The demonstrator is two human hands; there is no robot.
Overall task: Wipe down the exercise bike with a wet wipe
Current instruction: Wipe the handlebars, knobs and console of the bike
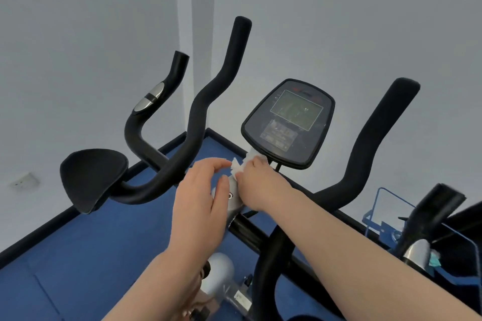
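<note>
The exercise bike fills the head view: black curved handlebars [208, 91], a black elbow pad [91, 177] at the left, and a console [289, 122] with a dark screen. My right hand [260, 185] grips a crumpled white wet wipe [241, 165] just below the console, over the silver handlebar clamp [233, 200]. My left hand [200, 198] hovers beside it with relaxed, slightly curled fingers, its fingertips close to the wipe; whether they touch it I cannot tell.
A second handlebar horn [378, 138] rises at the right. A blue metal rack [378, 219] and part of another machine [433, 216] stand at the far right. Blue floor [104, 255] lies below, with grey walls and a wall socket [24, 181] at the left.
</note>
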